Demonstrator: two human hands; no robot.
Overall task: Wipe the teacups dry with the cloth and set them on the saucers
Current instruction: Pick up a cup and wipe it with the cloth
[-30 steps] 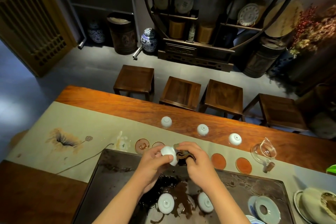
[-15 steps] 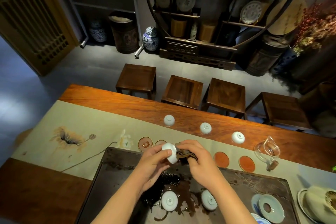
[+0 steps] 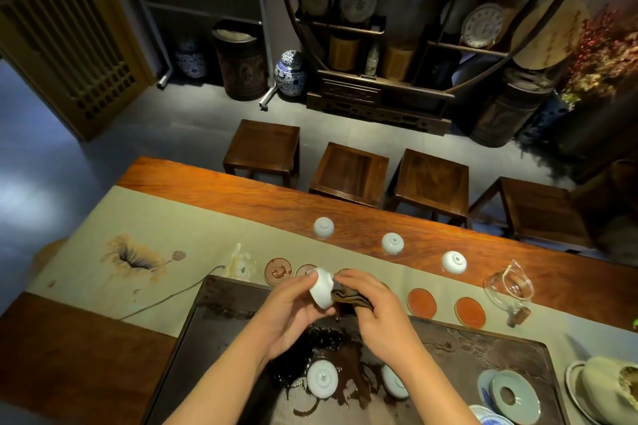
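My left hand holds a white teacup tilted on its side above the dark tea tray. My right hand presses a brown cloth against the cup's mouth. Three white teacups stand upside down on the table: the left cup, the middle cup and the right cup. Two more upturned cups rest on the tray near me. Round saucers lie in a row along the runner: a brown saucer at the left, two orange saucers at the right; others are partly hidden by my hands.
A glass pitcher stands right of the saucers. A pale green lid and a gaiwan bowl sit at the near right. The tray shows wet patches. Several wooden stools line the table's far side.
The teacup has turned in my left hand, tilting further onto its side, while my right hand keeps the cloth against it. Both hands stay above the tray.
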